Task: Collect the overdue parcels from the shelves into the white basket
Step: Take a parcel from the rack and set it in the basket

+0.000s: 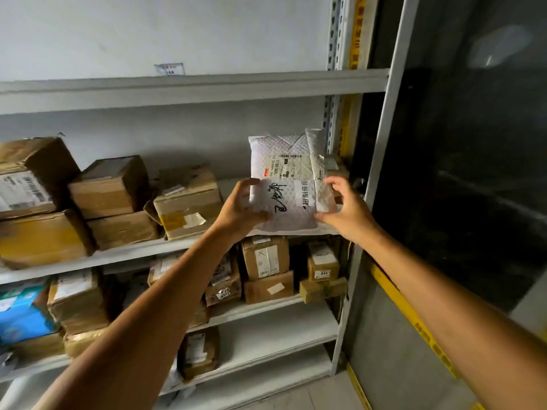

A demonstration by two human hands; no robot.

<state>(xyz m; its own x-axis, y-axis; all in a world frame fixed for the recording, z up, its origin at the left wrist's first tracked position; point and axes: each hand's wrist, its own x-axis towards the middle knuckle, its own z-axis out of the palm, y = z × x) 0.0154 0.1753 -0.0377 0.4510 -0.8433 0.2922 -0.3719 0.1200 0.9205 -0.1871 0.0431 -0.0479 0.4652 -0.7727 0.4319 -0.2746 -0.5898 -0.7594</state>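
A white padded mailer parcel (288,179) stands upright at the right end of the middle shelf (124,255). It carries a printed shipping label, black handwriting and a white sticker with printed characters. My left hand (241,210) grips its lower left edge, thumb on the front. My right hand (344,210) pinches its lower right edge. The white basket is not in view.
Several brown cardboard boxes (189,202) fill the left of the same shelf and the shelf below (266,257). A blue parcel (20,315) lies at lower left. The shelf's metal upright (381,161) and a dark glass panel (473,173) stand to the right.
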